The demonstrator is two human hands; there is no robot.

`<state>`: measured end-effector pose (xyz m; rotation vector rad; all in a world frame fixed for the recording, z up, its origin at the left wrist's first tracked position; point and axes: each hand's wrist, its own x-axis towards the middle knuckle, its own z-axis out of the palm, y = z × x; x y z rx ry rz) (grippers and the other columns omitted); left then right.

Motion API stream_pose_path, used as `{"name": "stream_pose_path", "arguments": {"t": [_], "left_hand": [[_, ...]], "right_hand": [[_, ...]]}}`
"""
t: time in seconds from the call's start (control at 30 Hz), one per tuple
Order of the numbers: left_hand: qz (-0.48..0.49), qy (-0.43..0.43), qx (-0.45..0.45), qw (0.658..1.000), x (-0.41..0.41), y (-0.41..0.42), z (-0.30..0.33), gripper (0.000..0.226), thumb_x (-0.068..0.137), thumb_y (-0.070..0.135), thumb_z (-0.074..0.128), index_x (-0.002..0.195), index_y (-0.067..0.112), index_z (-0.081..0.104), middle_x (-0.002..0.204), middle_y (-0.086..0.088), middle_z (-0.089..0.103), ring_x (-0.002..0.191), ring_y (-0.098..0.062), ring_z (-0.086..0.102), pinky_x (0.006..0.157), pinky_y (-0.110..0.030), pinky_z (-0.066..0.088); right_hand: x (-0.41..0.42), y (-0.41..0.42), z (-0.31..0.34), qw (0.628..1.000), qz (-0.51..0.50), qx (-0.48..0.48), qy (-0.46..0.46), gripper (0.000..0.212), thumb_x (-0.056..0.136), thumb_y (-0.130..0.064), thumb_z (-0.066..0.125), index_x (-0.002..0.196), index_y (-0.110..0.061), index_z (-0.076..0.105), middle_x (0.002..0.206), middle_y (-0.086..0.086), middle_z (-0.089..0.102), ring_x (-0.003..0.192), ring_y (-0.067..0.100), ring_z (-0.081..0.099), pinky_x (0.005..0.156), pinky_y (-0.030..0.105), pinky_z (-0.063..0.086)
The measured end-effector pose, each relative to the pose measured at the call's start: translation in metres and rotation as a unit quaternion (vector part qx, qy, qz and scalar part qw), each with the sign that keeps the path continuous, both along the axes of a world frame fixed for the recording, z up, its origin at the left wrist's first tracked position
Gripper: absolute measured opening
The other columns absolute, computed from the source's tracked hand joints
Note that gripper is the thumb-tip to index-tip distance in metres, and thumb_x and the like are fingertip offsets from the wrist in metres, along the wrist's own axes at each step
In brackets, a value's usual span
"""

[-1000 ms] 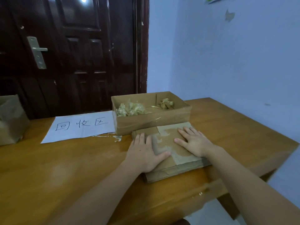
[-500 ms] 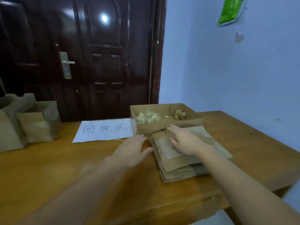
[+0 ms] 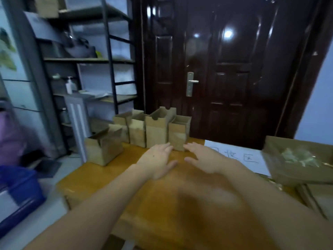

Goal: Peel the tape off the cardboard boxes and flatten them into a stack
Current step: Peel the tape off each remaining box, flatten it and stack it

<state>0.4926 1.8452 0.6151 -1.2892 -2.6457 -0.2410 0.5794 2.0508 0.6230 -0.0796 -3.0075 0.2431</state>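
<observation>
Several upright cardboard boxes (image 3: 155, 130) stand in a row at the far left of the wooden table (image 3: 180, 204). The nearest small box (image 3: 178, 136) is just beyond my fingertips. My left hand (image 3: 156, 159) and my right hand (image 3: 203, 159) hover above the table with fingers straight, palms down, holding nothing. The stack of flattened boxes (image 3: 319, 197) lies at the right edge of the view. Behind it sits an open box with crumpled tape (image 3: 299, 157) inside.
A white paper sign (image 3: 236, 156) with handwriting lies on the table between my hands and the tape box. A dark door (image 3: 225, 69) stands behind the table. Metal shelves (image 3: 90, 60) and a blue bin (image 3: 18, 192) are to the left.
My view has swung left. Both hands have left the flattened stack and moved left across the table toward the row of upright boxes.
</observation>
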Motion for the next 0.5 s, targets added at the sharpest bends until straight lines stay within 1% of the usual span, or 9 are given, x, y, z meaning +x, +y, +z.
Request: {"name": "stream_pose_path", "arguments": {"t": [0.1, 0.2, 0.33, 0.43, 0.5], "left_hand": [[0.034, 0.019, 0.005, 0.999, -0.037, -0.049, 0.007, 0.07, 0.104, 0.061, 0.041, 0.16, 0.02, 0.029, 0.168, -0.003, 0.027, 0.153, -0.022, 0.025, 0.125, -0.038, 0.02], [0.079, 0.044, -0.004, 0.996, -0.073, -0.093, 0.009, 0.072, 0.103, 0.062, 0.04, 0.16, 0.019, 0.029, 0.168, -0.004, 0.026, 0.155, -0.021, 0.022, 0.126, -0.038, 0.016], [0.142, 0.071, -0.006, 0.987, -0.114, -0.139, 0.009, 0.079, 0.103, 0.063, 0.037, 0.163, 0.015, 0.019, 0.171, -0.005, 0.017, 0.157, -0.023, 0.012, 0.127, -0.039, 0.009], [0.198, 0.061, 0.001, 0.978, -0.139, -0.158, 0.009, 0.077, 0.105, 0.057, 0.035, 0.164, 0.011, 0.015, 0.171, -0.008, 0.016, 0.158, -0.025, 0.01, 0.128, -0.041, 0.009], [0.216, 0.043, -0.013, 0.975, -0.149, -0.163, 0.007, 0.068, 0.108, 0.049, 0.035, 0.162, 0.01, 0.021, 0.168, -0.008, 0.025, 0.157, -0.026, 0.015, 0.127, -0.041, 0.012]], "right_hand": [[-0.052, -0.047, 0.009, 0.998, 0.054, 0.015, 0.008, 0.067, 0.104, -0.053, 0.045, 0.161, -0.026, 0.024, 0.167, -0.003, 0.025, 0.155, 0.014, 0.018, 0.124, 0.036, 0.018], [-0.094, -0.094, 0.017, 0.994, 0.106, 0.018, 0.014, 0.067, 0.104, -0.053, 0.044, 0.161, -0.026, 0.023, 0.167, -0.002, 0.025, 0.154, 0.015, 0.019, 0.125, 0.037, 0.018], [-0.142, -0.147, 0.025, 0.987, 0.15, 0.05, 0.018, 0.066, 0.106, -0.05, 0.042, 0.162, -0.023, 0.021, 0.169, 0.001, 0.021, 0.155, 0.018, 0.017, 0.124, 0.036, 0.017], [-0.173, -0.179, 0.027, 0.984, 0.164, 0.056, 0.035, 0.066, 0.107, -0.045, 0.043, 0.163, -0.018, 0.019, 0.169, 0.005, 0.02, 0.155, 0.021, 0.017, 0.123, 0.036, 0.017], [-0.191, -0.194, 0.024, 0.983, 0.169, 0.062, 0.039, 0.065, 0.107, -0.039, 0.043, 0.162, -0.015, 0.019, 0.169, 0.007, 0.02, 0.155, 0.023, 0.016, 0.124, 0.039, 0.018]]}}
